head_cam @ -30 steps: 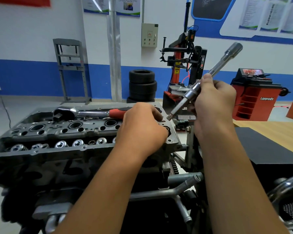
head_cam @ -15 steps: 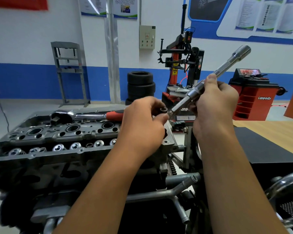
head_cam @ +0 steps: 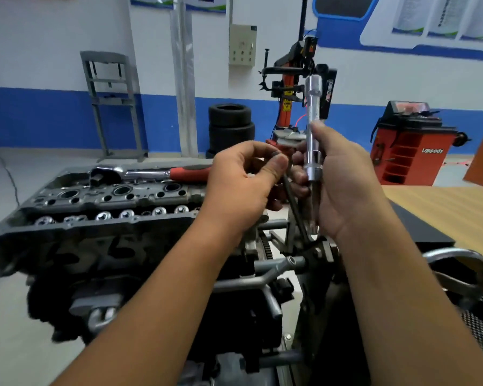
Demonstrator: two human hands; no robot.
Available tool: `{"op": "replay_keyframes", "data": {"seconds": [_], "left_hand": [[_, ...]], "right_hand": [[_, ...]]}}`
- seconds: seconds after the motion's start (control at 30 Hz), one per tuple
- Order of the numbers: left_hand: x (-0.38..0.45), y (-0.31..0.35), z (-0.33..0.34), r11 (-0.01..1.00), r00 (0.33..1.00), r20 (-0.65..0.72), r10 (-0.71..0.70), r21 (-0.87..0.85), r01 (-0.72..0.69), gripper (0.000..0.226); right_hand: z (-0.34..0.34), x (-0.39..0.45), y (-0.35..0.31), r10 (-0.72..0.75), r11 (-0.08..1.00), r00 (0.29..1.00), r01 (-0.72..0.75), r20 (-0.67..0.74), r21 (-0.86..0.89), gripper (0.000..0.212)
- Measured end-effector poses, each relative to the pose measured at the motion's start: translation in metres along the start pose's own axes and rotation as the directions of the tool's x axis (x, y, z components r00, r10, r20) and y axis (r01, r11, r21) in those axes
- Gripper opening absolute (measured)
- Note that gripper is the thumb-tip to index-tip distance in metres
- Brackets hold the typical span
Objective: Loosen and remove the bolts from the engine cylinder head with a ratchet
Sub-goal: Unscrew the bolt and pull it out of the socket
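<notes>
A workshop with white walls banded in blue, a grey steel frame (head_cam: 110,104) standing against the wall at left. In front of it, the engine cylinder head (head_cam: 101,207) sits on its stand, its top face pocked with round bores, the near edge lined with shiny valve ends. A ratchet (head_cam: 151,172) with a red handle lies flat along the head's far edge, untouched. Stacked tyres (head_cam: 230,126) stand by the wall behind. At centre, the left hand (head_cam: 243,188) pinches the head of a long dark bolt (head_cam: 290,190) between thumb and forefinger, raised above the head's right end, its shank slanting down between the two hands. Just beside it, the right hand (head_cam: 343,185) grips a chrome extension bar (head_cam: 313,129) held nearly upright, fingers curled round its lower part. A tyre changer (head_cam: 296,79) rises behind the hands; a red wheel balancer (head_cam: 410,146) stands at right, beyond a wooden tabletop (head_cam: 441,210).
</notes>
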State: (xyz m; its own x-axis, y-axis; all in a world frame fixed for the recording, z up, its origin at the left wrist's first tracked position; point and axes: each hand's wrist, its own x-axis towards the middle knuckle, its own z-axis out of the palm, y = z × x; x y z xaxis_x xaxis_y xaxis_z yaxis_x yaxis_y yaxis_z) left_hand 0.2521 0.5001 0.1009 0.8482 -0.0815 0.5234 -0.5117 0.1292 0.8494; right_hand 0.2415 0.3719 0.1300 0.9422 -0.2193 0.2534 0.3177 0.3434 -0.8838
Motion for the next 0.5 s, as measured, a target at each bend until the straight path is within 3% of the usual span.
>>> {"op": "replay_keyframes", "data": {"seconds": [0.1, 0.2, 0.33, 0.43, 0.5], "left_hand": [[-0.019, 0.010, 0.035, 0.997, 0.993, 0.103, -0.059, -0.048, 0.065, 0.008], [-0.036, 0.021, 0.094, 0.993, 0.980, 0.174, -0.097, -0.057, 0.108, 0.015], [-0.075, 0.024, 0.195, 0.958, 0.917, 0.312, -0.247, -0.064, 0.280, 0.014], [-0.110, 0.018, 0.254, 0.879, 0.805, 0.404, -0.434, -0.007, 0.477, 0.017], [-0.138, 0.010, 0.284, 0.826, 0.703, 0.498, -0.507, 0.050, 0.561, 0.018]], "right_hand": [[-0.043, -0.047, -0.009, -0.043, 0.984, 0.999, 0.043, 0.003, -0.175, 0.026], [-0.100, -0.092, -0.020, 0.036, 0.968, 0.999, -0.043, -0.031, -0.249, 0.026], [-0.192, -0.136, -0.061, 0.028, 0.961, 0.976, -0.086, -0.216, -0.264, 0.023], [-0.284, -0.160, -0.107, -0.010, 0.940, 0.880, -0.155, -0.476, -0.305, 0.023], [-0.346, -0.178, -0.136, -0.037, 0.914, 0.747, -0.244, -0.664, -0.324, 0.019]]}}
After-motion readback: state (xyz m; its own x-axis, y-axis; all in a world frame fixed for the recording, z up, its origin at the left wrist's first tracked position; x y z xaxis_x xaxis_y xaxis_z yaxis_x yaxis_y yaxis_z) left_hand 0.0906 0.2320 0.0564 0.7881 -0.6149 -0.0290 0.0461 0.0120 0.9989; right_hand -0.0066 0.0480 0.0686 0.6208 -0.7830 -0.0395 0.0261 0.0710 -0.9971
